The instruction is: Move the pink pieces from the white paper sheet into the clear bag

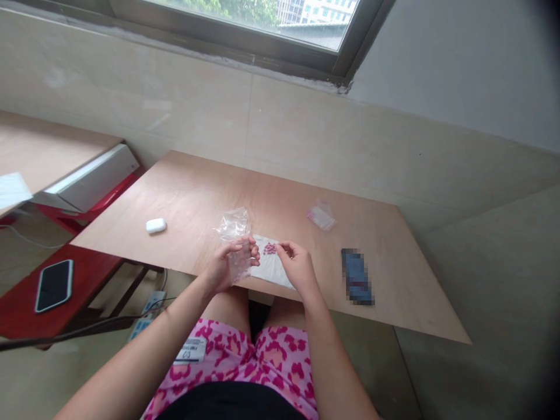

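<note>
Near the table's front edge, my left hand (pixel 225 265) is closed around a small clear plastic bag (pixel 240 265), held upright. My right hand (pixel 296 263) is in a pinch at the right side of a small pile of pinkish-red beads (pixel 269 249). Whatever sits between those fingertips is too small to make out. The beads lie on a white cloth or sheet (pixel 273 269) spread between my hands. Just beyond my left hand rests a larger crumpled clear plastic bag (pixel 235 221).
On the wooden table (pixel 196 181) are a white earbud case (pixel 156 226) at left, small clear bags (pixel 321 216) at back right and a dark blurred-out object (pixel 357 277) at right. A phone (pixel 54 286) lies on a red bench (pixel 87 280) at left.
</note>
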Tool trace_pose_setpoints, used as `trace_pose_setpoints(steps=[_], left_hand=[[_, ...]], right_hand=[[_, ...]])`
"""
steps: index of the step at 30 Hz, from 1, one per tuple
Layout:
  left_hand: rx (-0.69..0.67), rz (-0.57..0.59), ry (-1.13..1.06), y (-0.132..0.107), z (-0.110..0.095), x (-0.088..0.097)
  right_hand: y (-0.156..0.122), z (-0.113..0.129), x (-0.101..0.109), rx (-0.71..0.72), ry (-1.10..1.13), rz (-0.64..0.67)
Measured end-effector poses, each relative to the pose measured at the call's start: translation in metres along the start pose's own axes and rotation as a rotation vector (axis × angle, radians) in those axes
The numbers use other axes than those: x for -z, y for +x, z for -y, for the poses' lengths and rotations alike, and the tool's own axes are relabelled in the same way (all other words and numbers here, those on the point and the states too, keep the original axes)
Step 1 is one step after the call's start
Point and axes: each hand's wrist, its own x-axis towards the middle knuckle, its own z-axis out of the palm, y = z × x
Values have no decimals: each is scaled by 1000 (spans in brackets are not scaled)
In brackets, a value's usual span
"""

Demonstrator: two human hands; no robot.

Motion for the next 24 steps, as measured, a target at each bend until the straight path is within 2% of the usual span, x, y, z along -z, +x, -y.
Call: trace_pose_setpoints(steps=[3,7,9,14,18,21,24], left_hand=[[36,5,-5,-3,-5,1],[91,-26,-144,-5,-9,-2],[103,-26,-232,-5,-12,-5],[123,71,-538,-5,-14,-7],[145,154,-653,-6,-11,-3],[147,175,-682,-6,-10,-1],[135,161,-704,-5,-9,-2]], right_hand=[[-4,-6,-3,-4,-19,18],[-11,-15,-10,-27,-17,75],[-15,-18,-14,-47,16,143],[-30,-18,-27,-147,196,358],[-42,-17,-36,-239,409,462],[-48,-16,-41,-219,474,542],[-51,-15,-45,-177,471,545]])
